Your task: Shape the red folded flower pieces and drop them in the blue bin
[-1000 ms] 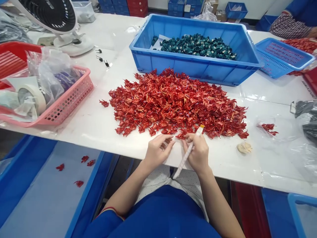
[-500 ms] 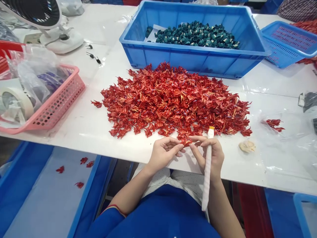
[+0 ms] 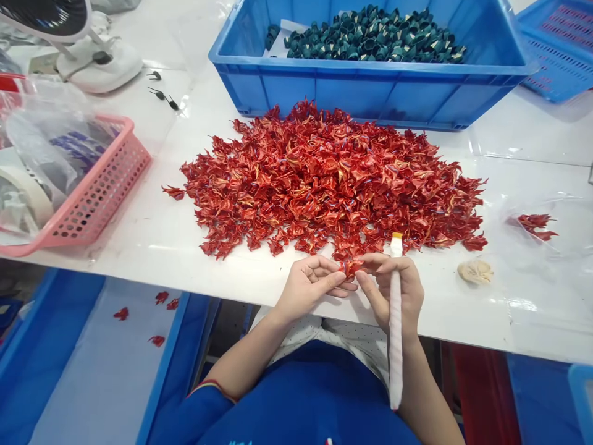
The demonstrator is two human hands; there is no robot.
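Red folded paper piece point(image 3: 349, 267) is pinched between the left hand point(image 3: 310, 287) and right hand point(image 3: 391, 287), just off the near edge of a big red pile point(image 3: 324, 185) on the white surface point(image 3: 139, 250). Right hand's also gripping a white wrapped stick point(image 3: 395, 334).

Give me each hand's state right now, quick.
Left hand: closed, pinching a folded red piece.
Right hand: closed, holding a white stick and the same piece.

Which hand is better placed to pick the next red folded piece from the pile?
Probably the left hand: it holds no tool, only the red folded piece, while the right hand also grips the white wrapped stick.
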